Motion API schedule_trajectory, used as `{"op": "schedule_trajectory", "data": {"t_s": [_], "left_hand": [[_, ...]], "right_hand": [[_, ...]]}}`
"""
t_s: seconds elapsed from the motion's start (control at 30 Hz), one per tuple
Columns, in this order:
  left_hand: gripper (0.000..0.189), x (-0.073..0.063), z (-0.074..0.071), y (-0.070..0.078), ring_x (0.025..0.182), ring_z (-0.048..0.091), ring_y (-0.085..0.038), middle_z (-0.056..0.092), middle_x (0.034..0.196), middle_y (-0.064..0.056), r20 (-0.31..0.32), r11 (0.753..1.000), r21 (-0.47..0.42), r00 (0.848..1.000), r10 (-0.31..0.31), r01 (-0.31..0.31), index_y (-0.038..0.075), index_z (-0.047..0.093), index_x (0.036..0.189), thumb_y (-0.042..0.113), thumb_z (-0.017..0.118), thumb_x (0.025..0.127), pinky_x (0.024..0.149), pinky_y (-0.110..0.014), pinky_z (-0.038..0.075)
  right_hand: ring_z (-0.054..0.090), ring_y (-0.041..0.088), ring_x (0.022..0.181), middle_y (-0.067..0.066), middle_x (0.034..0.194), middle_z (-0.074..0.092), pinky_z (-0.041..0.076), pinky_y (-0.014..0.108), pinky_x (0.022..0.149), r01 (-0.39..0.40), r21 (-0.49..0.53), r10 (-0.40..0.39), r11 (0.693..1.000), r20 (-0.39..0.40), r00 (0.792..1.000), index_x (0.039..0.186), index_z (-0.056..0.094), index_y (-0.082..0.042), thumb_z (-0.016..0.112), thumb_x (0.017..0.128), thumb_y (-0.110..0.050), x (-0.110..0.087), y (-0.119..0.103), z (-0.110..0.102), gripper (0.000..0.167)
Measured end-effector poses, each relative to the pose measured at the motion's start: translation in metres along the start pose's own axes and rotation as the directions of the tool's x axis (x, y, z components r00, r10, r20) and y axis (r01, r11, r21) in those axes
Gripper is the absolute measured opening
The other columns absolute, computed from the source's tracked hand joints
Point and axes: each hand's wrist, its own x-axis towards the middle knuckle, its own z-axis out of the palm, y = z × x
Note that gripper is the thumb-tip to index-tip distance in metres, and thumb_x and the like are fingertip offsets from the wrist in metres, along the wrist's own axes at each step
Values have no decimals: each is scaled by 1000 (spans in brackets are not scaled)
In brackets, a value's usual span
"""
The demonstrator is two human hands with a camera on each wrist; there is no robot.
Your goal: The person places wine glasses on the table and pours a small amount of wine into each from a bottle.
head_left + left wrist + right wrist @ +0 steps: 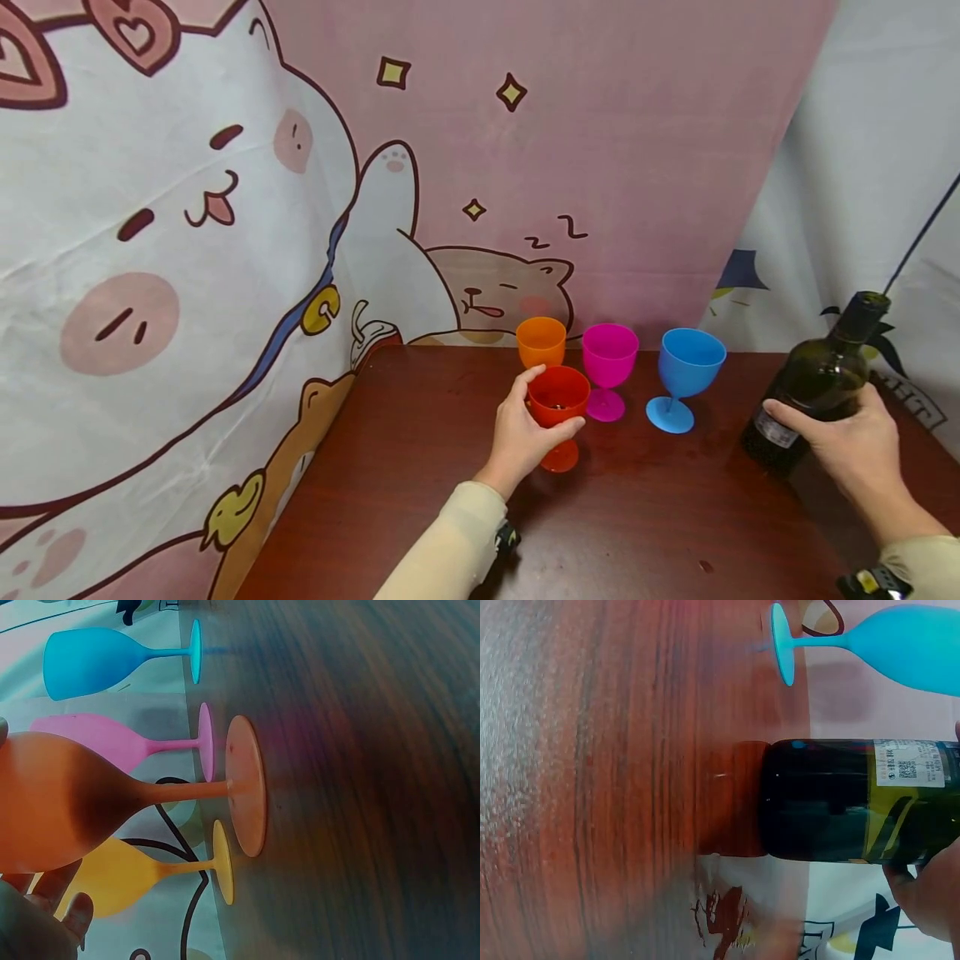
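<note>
My left hand (517, 437) holds the bowl of a red goblet (558, 396), thumb on the near side and fingers on the far side. A few glints show inside its bowl. In the left wrist view the same goblet (97, 799) looks orange-red, its foot at the tabletop; a slight gap cannot be ruled out. My right hand (862, 442) grips a dark green wine bottle (817, 375) around its body, at the table's right. The bottle's mouth is uncorked. A white label with a square code shows on the bottle (817, 799) in the right wrist view, its base at the table.
Behind the red goblet, an orange goblet (540, 340), a magenta goblet (610, 354) and a blue goblet (692, 358) stand in a row along the back of the brown wooden table (420, 500). A cartoon-printed cloth (637, 167) hangs directly behind the table edge.
</note>
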Motion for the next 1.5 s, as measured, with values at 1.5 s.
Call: {"op": "schedule_trajectory", "data": {"t_s": [1.5], "left_hand": [[92,8,-28,-4,128,64,-23,65,144,0,-69,1000,13,998,-6,7,27,44,156,37,94,80,104,-42,62]], "right_hand": [[36,60,148,37,166,32,30,79,120,105,-21,-104,994,46,993,170,14,-9,75,97,-47,3,-12,-14,103]]}}
